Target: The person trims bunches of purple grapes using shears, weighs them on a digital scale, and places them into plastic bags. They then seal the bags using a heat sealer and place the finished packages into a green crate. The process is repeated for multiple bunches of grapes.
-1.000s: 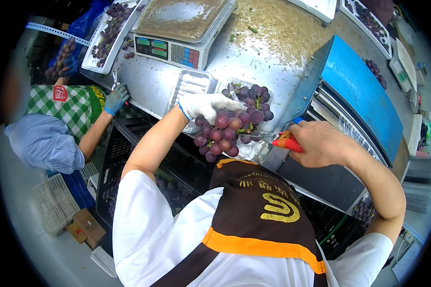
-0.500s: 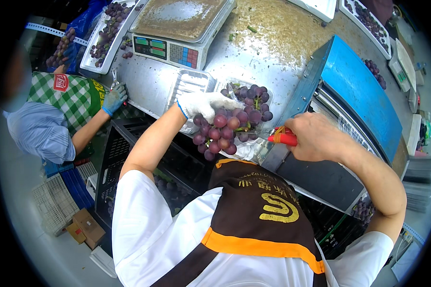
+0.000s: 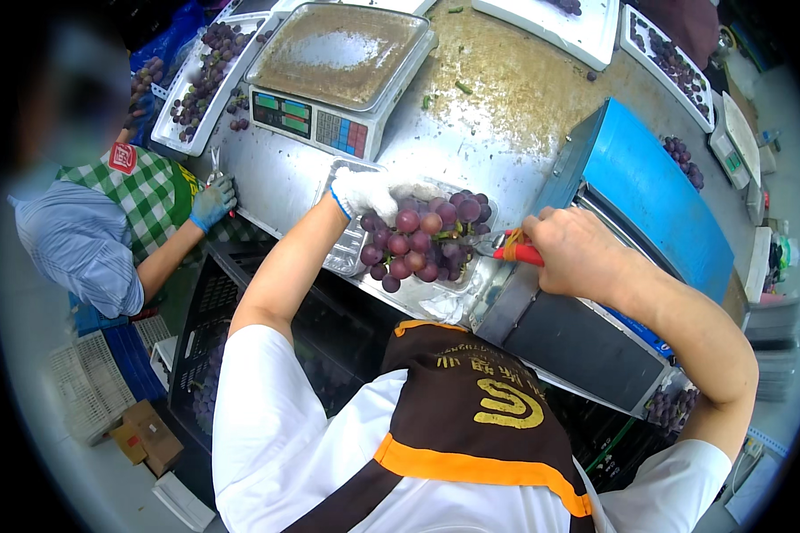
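at the near edge of the bench [image 3: 480, 133], grapes [image 3: 415, 242] are being gripped by the gloved left fingers [image 3: 409, 190] while scissors [image 3: 526, 254] are being held beside them by the right fingers [image 3: 549, 233], trimming seemingly being unfinished.

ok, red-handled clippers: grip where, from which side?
Probably by the red handles, from the right, where the right hand holds them: the metal blades point left toward the grapes, leaving the handle end facing away.
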The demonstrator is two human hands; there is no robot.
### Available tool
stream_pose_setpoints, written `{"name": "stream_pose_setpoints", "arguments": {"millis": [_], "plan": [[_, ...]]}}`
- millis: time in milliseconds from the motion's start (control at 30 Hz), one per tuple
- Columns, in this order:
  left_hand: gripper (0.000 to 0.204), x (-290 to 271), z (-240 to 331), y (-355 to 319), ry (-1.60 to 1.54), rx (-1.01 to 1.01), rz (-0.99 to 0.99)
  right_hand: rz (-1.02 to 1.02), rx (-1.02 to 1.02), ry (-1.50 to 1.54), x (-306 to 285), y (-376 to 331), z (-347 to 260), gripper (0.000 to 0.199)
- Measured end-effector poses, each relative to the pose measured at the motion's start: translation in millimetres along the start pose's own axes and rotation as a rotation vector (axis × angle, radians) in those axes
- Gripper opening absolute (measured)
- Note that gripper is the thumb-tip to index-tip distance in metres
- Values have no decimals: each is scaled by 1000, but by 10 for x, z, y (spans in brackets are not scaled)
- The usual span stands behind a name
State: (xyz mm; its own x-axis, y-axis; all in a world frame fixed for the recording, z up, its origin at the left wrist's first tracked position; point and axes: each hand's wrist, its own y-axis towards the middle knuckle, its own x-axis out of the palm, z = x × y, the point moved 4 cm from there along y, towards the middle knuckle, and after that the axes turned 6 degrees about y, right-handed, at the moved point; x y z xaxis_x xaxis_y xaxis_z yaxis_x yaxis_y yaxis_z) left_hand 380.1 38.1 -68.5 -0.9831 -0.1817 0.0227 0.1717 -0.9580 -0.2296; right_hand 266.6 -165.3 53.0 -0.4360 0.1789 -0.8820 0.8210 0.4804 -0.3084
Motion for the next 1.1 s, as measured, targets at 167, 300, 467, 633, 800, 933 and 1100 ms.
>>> {"name": "stream_pose_setpoints", "arguments": {"millis": [167,300,467,633,800,933,1100], "plan": [[69,7,31,75,47,154,20,-31,-1,-29,-14,-47,62,22],[65,-16,-37,28,-5,94,42,-159,93,52,-184,-246,61,19],[61,-31,-257,-157,-117,-5,180,-60,74,252,-168,-599,128,20],[57,-63,-443,-208,-259,-94,279,233,116,-30,468,-944,131,47],[53,-47,-572,-339,-371,-161,372,330,142,-272,952,-1044,110,56],[50,-28,-667,-432,-437,-201,434,383,277,-137,1009,-1295,202,72],[46,-27,-768,-471,-499,-226,474,511,346,-130,1390,-1579,337,76]]}}
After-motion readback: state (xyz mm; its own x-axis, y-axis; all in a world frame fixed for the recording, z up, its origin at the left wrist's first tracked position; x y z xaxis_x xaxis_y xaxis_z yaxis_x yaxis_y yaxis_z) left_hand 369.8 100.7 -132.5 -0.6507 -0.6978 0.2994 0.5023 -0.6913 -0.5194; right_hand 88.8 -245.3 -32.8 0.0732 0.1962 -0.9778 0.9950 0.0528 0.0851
